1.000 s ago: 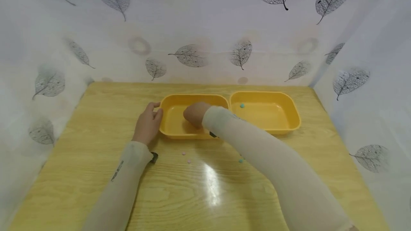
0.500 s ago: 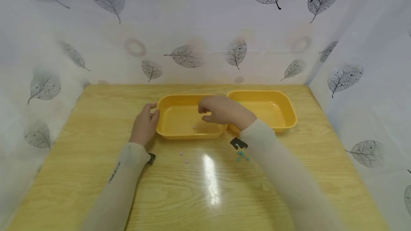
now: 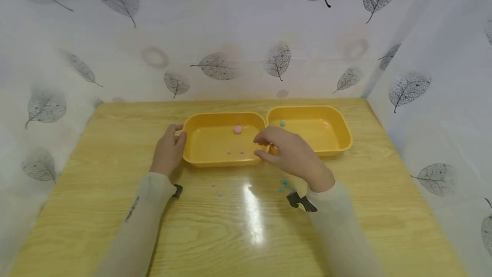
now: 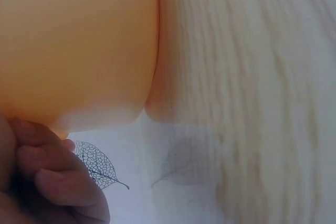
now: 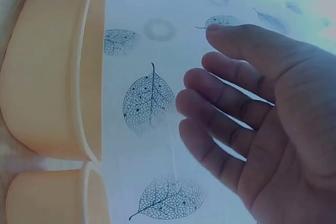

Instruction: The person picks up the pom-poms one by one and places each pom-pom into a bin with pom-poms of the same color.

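Observation:
My left hand (image 3: 168,152) touches the left end of the left yellow tray (image 3: 197,157), thumb and forefinger against its outside near the rim. In the left wrist view, bent fingers (image 4: 63,177) lie by the tray wall (image 4: 79,45). My right hand (image 3: 292,153) hovers over the right end of this tray, fingers relaxed and apart from the thumb. Nothing lies between them in the right wrist view, where the palm (image 5: 283,145) shows. Inside the left tray are a larger pink round piece (image 3: 237,129) and two tiny pink pieces (image 3: 229,151).
A second yellow tray (image 3: 338,140) stands close against the first, with a teal piece (image 3: 282,123) inside. Two tiny pink pieces (image 3: 213,184) and several teal pieces (image 3: 285,184) lie on the wooden table (image 3: 207,234). A leaf-print curtain (image 3: 238,33) surrounds the table's back and sides.
My right hand has risen out of the left tray and drawn back to the right, its fingers loosening. The pink pieces in that tray now show. The left hand stays at the tray's end.

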A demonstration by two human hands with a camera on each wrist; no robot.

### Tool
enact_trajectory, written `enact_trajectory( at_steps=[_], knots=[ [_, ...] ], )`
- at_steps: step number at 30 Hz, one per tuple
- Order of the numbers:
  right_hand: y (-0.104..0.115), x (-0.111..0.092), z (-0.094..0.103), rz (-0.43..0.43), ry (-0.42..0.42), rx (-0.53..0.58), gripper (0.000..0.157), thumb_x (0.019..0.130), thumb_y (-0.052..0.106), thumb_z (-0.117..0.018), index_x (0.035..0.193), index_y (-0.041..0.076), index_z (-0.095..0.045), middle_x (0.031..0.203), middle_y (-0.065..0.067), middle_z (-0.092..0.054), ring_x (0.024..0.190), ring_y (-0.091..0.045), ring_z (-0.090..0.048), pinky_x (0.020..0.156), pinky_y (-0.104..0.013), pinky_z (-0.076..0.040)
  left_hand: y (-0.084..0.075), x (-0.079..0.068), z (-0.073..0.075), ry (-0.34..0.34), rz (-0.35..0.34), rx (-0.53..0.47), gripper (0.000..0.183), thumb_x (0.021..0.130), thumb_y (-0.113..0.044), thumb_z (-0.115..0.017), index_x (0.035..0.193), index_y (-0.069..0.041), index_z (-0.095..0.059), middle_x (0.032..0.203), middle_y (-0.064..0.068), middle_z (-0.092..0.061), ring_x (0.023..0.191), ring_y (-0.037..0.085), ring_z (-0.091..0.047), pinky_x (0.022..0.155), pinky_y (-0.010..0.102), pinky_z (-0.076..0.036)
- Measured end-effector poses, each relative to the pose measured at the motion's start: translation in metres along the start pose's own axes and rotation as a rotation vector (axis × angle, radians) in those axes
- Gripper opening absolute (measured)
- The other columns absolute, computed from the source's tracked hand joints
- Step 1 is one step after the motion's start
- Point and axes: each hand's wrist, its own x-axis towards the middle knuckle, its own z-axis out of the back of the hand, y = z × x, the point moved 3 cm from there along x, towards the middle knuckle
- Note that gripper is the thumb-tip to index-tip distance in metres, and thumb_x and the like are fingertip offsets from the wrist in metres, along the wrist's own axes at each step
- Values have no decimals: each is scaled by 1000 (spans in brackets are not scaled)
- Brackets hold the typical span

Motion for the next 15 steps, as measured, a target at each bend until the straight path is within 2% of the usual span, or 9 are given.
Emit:
enact_trajectory(
  at_steps=[5, 15],
  knots=[
    [1, -6, 0, 17, -53, -47, 21, 87, 30, -69, 103, 17, -64, 95, 7, -64, 80, -6, -57, 68, -23, -49, 0, 0, 1, -1, -14, 1, 51, 101, -45, -34, 143, -16, -36, 125, 19, -59, 107, 30, -60, 84, 46, -51],
    [0, -7, -3, 28, -31, -51, 18, 88, 28, -69, 102, 18, -65, 95, 5, -65, 81, -8, -60, 68, -23, -49, -1, -1, 2, -5, -21, 6, 49, 102, -42, -35, 143, -15, -37, 124, 20, -59, 107, 31, -60, 85, 47, -50]
  ],
)
